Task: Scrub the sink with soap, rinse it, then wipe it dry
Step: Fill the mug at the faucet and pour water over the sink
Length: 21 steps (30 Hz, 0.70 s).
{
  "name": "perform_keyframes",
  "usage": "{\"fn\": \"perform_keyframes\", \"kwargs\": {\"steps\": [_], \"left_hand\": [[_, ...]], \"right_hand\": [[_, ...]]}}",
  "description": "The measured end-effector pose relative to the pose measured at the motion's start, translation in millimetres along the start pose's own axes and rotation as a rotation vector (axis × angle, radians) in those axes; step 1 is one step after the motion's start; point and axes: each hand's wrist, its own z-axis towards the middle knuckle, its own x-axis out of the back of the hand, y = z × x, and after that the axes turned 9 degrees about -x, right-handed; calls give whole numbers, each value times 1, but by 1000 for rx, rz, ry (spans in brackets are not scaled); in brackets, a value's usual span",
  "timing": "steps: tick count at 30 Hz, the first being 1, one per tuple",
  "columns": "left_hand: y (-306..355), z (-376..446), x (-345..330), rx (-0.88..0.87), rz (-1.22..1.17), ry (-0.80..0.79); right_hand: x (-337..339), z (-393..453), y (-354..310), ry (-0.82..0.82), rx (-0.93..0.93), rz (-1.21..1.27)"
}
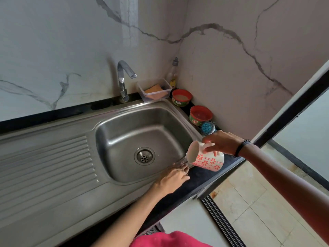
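Note:
A steel sink (pixel 124 122) with a round drain (pixel 144 155) fills the middle of the view. My right hand (pixel 222 142) grips a white mug with red flowers (pixel 207 158) by its handle, tipped on its side over the sink's front right rim, mouth toward the basin. A thin stream of water runs from the mug onto the rim. My left hand (pixel 173 179) lies on that rim just below the mug, fingers stretched into the water and blurred. The chrome tap (pixel 124 77) stands at the back with no water coming from it.
A ribbed draining board (pixel 46 168) lies left of the basin. Along the back right corner stand a clear tub with an orange sponge (pixel 154 90), a bottle (pixel 173 72), two red-lidded soap tubs (pixel 181 97) (pixel 200 115) and a blue scrubber (pixel 208 127). Marble walls close the corner.

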Motion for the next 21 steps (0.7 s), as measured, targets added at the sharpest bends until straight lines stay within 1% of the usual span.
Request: {"fn": "perform_keyframes", "kwargs": {"steps": [1, 3, 4, 7, 9, 12, 16, 19, 21], "left_hand": [[2, -1, -5, 5, -50, -45], [10, -1, -8, 90, -137, -159], [12, -1, -8, 126, -152, -178], [19, -3, -6, 219, -172, -200], [21, -8, -6, 245, -166, -196], [25, -16, -4, 292, -140, -175], [28, -32, 6, 368, -149, -129], [24, -50, 9, 438, -161, -140], [21, -64, 9, 449, -169, -161]], "right_hand": [[1, 0, -1, -10, 6, -5], [6, -2, -6, -34, 37, -32], [8, -2, -10, -45, 56, -71], [12, 3, -24, -49, 116, -217], [10, 8, -35, -45, 174, -289], [8, 15, -49, -47, 243, -325], [5, 23, -58, -19, 296, -221], [5, 28, -55, -18, 324, -64], [5, 32, -50, -19, 335, 10]]}}
